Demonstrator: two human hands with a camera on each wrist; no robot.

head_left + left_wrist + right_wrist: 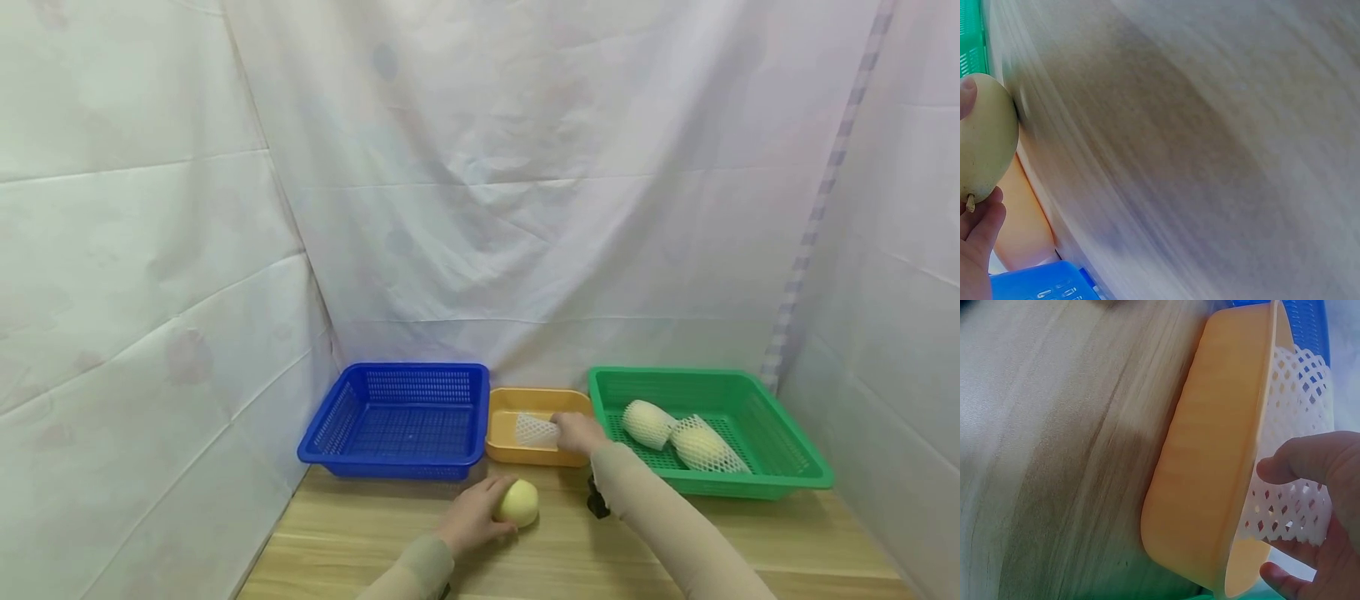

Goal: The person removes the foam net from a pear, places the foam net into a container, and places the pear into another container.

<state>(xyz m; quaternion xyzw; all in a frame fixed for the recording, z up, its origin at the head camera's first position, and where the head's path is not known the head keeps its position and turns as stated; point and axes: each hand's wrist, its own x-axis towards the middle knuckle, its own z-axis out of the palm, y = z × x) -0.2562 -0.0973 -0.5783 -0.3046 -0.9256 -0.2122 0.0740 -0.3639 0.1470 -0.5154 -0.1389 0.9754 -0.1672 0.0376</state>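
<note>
My left hand [474,514] grips a pale yellow pear [519,504] on the table, fingers and thumb around its side. A short stem shows at the end of the pear [986,137] in the left wrist view. Over the small orange tray [538,457], my right hand [579,433] pinches a white foam net sleeve [536,429]. In the right wrist view the thumb lies across the net sleeve [1294,412], which hangs flattened and holds no fruit. That sleeve overlaps the rim of the orange tray [1210,444].
A blue basket [483,417] stands left of the orange tray. To the right, a green basket [795,433] holds one net-wrapped pear [647,423] and another net-wrapped pear [703,446]. White cloth [465,208] hangs behind the wooden table [337,533] and at both sides.
</note>
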